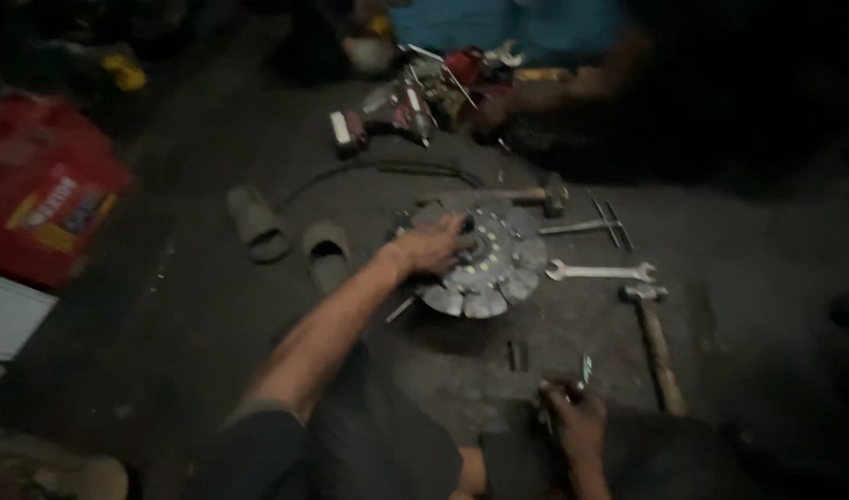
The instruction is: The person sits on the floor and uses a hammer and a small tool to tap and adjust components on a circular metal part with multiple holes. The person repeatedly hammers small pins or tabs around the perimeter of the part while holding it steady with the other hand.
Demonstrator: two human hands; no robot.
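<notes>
Pressing my left hand (pixel 432 248) flat, fingers spread, on the round clutch disc (pixel 485 264) lying on the floor; my right hand (pixel 573 417) pinches a small, blurred metal tool (pixel 586 368) I can't identify.

Left hand (pixel 431 246) on clutch disc (pixel 494 268)

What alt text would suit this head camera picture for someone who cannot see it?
On a dark floor, the left hand rests on a round metal disc while the right hand holds a small tool. A wrench and two hammers lie nearby.
</notes>
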